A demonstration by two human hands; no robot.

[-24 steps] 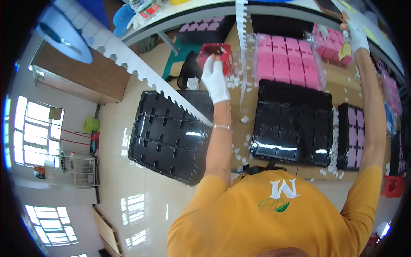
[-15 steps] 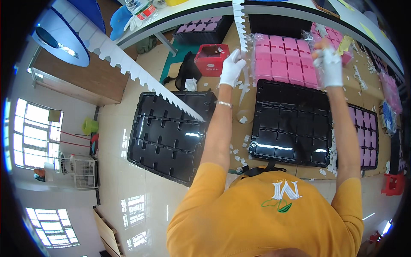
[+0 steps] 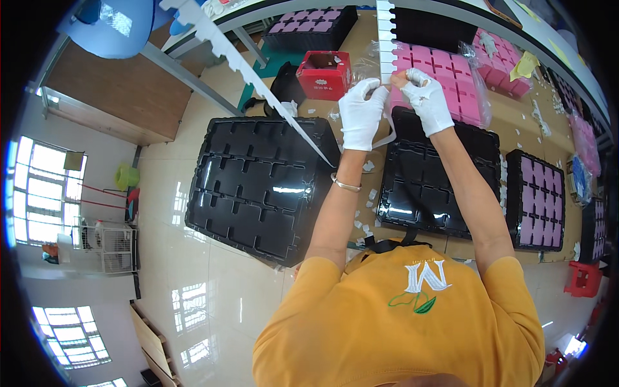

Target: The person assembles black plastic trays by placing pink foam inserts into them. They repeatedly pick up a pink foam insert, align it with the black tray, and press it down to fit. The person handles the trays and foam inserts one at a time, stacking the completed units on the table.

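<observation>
In the head view, right of the red box (image 3: 324, 85), the left hand (image 3: 361, 115) and right hand (image 3: 425, 103) meet, fingers bent, at the white strip (image 3: 386, 42); whether either grips it, I cannot tell. It seems light, limp, tearable: pinch its edges.

The yellow shirt (image 3: 400, 335) bears one large white embroidered letter (image 3: 441, 275), a small line of lettering (image 3: 425, 260) above it and a green leaf motif (image 3: 425, 305) below; the red box (image 3: 336, 86) shows a pale mark (image 3: 320, 82) over white characters (image 3: 320, 89), too small to read.
</observation>
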